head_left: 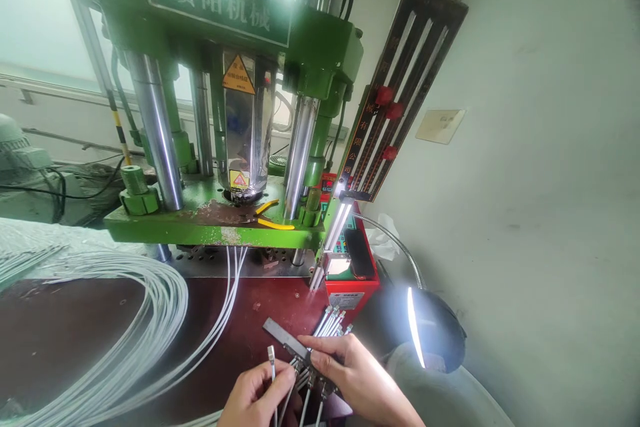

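Note:
My left hand (pixel 256 392) is closed on a thin white cable (pixel 273 373), pinching it just below the small metal connector (pixel 271 352) at its upper end. My right hand (pixel 356 368) grips a flat grey metal bar (pixel 281 335) between thumb and fingers. Beneath the bar, several cable ends with metal fittings (pixel 310 381) hang down; how they are fixed to it is partly hidden by my fingers. Just past my right hand lies a bundle of similar white cable ends (pixel 331 320) with metal tips.
A green press (pixel 190 233) stands ahead, with yellow-handled pliers (pixel 276 224) on its platen. Long white cables (pixel 173 293) loop across the dark red table (pixel 60 320) at left. At right are a red control box (pixel 367 290) and a lit lamp (pixel 435 330) on a flexible neck.

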Motion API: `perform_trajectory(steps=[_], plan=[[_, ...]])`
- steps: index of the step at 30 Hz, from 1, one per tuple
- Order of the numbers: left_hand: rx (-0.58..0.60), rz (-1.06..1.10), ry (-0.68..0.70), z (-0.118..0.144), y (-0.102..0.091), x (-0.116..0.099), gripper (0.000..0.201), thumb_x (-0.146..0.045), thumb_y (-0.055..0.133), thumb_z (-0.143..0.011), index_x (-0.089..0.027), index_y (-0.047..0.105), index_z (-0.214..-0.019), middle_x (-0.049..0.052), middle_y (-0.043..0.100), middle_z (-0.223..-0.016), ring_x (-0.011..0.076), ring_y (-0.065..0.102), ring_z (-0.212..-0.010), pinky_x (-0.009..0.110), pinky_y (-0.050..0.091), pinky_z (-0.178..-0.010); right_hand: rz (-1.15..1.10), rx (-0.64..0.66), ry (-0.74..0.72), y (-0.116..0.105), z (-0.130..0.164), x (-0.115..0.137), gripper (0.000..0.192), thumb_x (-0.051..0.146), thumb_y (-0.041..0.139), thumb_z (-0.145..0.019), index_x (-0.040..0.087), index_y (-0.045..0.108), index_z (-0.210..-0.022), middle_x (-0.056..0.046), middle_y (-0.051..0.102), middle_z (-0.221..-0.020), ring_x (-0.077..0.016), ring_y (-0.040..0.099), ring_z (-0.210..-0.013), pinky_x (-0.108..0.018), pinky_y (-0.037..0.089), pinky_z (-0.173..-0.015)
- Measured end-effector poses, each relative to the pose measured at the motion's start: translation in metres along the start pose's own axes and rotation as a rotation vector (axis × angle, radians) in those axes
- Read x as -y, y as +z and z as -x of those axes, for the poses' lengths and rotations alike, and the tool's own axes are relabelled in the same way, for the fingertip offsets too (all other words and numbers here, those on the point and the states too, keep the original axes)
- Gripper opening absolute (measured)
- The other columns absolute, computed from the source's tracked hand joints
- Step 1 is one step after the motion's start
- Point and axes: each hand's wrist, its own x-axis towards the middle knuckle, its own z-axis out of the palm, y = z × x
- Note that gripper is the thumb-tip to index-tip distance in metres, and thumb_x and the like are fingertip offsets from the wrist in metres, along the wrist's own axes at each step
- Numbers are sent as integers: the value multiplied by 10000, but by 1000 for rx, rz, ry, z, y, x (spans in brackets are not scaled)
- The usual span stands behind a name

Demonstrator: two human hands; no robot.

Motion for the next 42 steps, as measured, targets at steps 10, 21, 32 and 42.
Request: perform_trajectory(steps=[10, 21, 32, 42], plan=[[7, 467, 19, 18, -9, -31, 274, -393, 603, -812, -125, 608, -870, 53, 588, -751, 165, 556, -677, 292, 466, -676, -48, -62, -21, -5, -9, -11, 527, 516, 400, -842, 239, 501, -1279, -21, 616, -1143, -136, 570, -1055, -267, 431, -966], [86, 178, -14, 9, -24, -33, 352, -456, 582, -809, -104, 594, -810, 32, 540, -697, 105, 480, -519, 220, 387, -487, -69, 1, 3, -5, -2, -7, 516, 520, 412, -837, 259, 510, -1271, 10, 627, -1110, -125, 566, -1002, -230, 424, -903], [145, 184, -28, -3, -19, -4, 436, -482, 679, -731, -106, 525, -890, 36, 594, -694, 106, 526, -486, 209, 414, -452, -50, 48, -79, -5, 4, 9, 450, 459, 380, -863, 272, 545, -1238, 31, 637, -999, -66, 531, -890, -156, 394, -814], [64, 37, 11, -5, -19, -2, 407, -458, 701, -698, -123, 482, -773, 25, 608, -633, 101, 527, -447, 187, 383, -425, -30, 31, -16, -5, 5, 6, 473, 472, 432, -840, 259, 536, -1248, 16, 640, -1050, -110, 560, -983, -201, 416, -899]])
